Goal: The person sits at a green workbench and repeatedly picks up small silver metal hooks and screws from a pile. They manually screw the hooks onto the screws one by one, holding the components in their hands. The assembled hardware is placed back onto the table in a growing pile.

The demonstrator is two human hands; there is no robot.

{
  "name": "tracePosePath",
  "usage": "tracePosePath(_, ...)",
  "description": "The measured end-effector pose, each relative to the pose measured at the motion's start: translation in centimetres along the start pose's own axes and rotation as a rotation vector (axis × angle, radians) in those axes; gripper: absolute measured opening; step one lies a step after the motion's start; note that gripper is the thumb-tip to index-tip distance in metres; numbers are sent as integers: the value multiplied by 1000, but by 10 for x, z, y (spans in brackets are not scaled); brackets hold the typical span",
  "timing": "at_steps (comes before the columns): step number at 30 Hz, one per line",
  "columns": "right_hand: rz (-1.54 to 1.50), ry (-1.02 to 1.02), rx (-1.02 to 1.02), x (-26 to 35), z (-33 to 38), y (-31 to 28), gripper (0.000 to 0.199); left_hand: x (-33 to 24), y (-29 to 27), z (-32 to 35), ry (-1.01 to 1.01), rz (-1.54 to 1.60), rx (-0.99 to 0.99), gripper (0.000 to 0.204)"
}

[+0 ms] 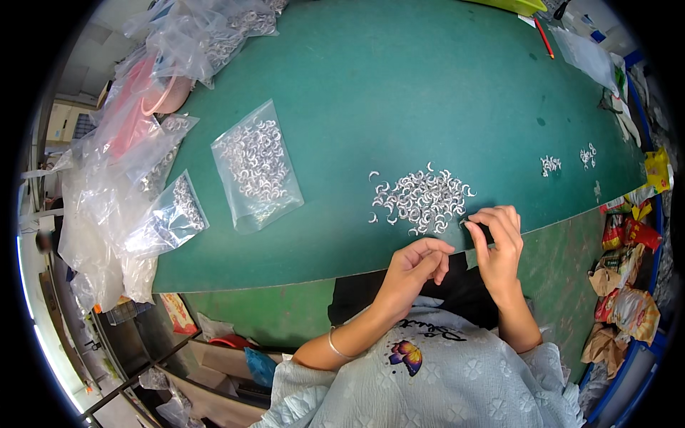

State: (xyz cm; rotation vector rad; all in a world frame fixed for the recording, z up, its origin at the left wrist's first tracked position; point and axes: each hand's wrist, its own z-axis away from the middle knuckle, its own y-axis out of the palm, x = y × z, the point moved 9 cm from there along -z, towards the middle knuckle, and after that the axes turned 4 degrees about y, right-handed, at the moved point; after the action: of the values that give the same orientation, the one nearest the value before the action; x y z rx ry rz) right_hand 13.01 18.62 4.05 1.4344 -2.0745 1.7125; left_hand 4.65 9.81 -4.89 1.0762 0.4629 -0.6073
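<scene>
A loose heap of small silvery curved rings (pixel 422 198) lies on the green table (pixel 399 100) near its front edge. My right hand (pixel 497 242) hovers at the heap's right side, thumb and fingers pinching one small ring. My left hand (pixel 417 262) is just below the heap at the table edge, fingers curled together; whether it holds anything is hidden. A thin silver bangle sits on my left wrist.
Clear bags of the same rings (pixel 257 164) (pixel 175 210) lie at the left, beside a pile of crumpled plastic bags (pixel 107 178). Two tiny ring clusters (pixel 551 165) (pixel 588 155) sit at the right. Snack wrappers (pixel 628 285) fill a bin on the right.
</scene>
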Motion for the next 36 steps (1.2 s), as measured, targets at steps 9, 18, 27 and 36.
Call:
tracePosePath(9,68,-48,105,-1,4,14,17,0,0,1,-8,11,-11,15)
tracePosePath(18,-93,-20,35,-4,4,11,19,-4,-1,1,51,-85,-33,14)
tracePosePath(27,-882,530,352,-20,26,37,15,-39,14,7,462,-510,-19,19)
tracePosePath(36,-734,531,358,-23,19,36,11,-28,-5,-1,286,-202,-89,11)
